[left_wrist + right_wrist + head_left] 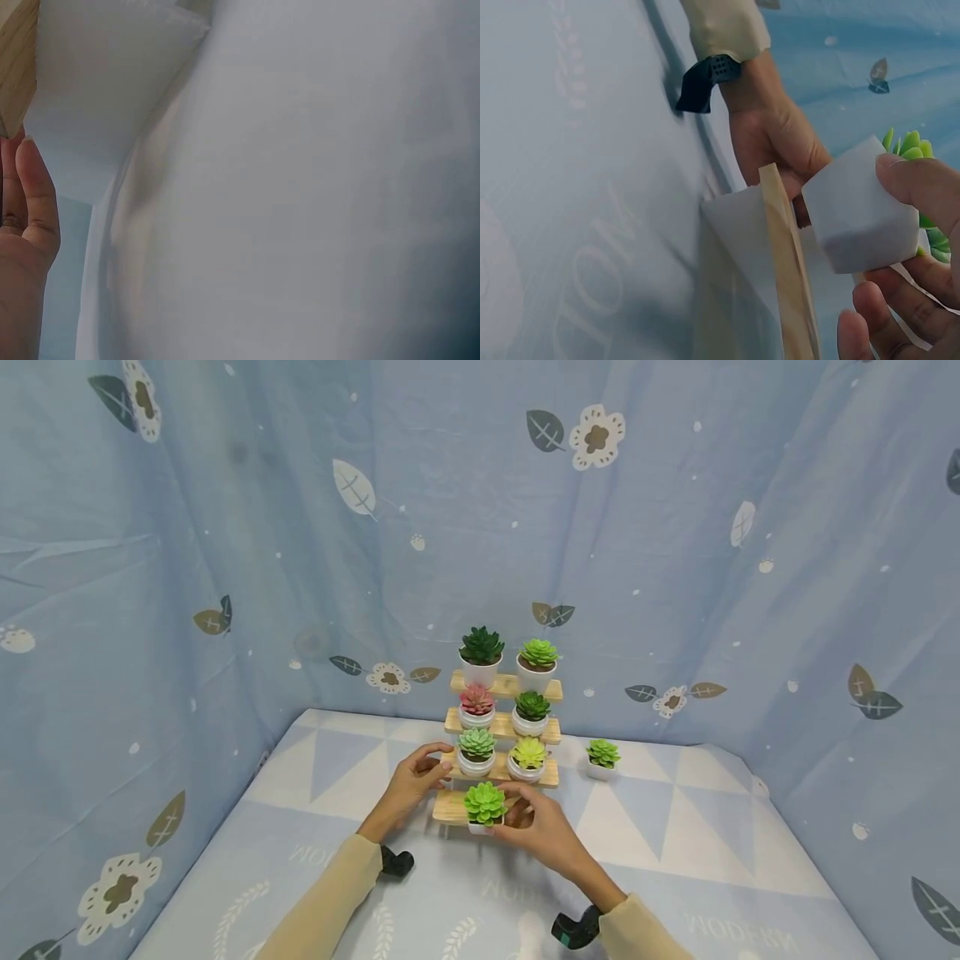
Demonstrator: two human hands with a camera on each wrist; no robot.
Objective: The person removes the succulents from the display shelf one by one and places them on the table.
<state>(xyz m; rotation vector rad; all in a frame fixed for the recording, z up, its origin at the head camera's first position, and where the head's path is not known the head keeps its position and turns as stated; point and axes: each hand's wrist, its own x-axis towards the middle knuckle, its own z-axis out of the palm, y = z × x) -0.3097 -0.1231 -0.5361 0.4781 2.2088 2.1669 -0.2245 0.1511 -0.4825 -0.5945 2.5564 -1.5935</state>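
A stepped wooden plant stand (450, 807) bears small potted succulents on its tiers. Between thumb and fingers, my right hand (542, 829) grips a bright green potted succulent (484, 804) at the lowest board. Its white square pot (862, 214) is tilted beside the board's edge (786, 255) in the right wrist view. At the stand's left side, my left hand (411, 783) holds the end of the second board from the bottom, thumb in front. In the left wrist view its fingers (37, 184) meet a wooden board end (16, 67).
Dark green (481, 647), red (476, 700) and yellow-green (528, 753) succulents stand among others on the upper tiers. Another potted succulent (602, 758) sits on the patterned tablecloth (675, 827) to the right. A blue curtain (465, 527) hangs behind and at both sides.
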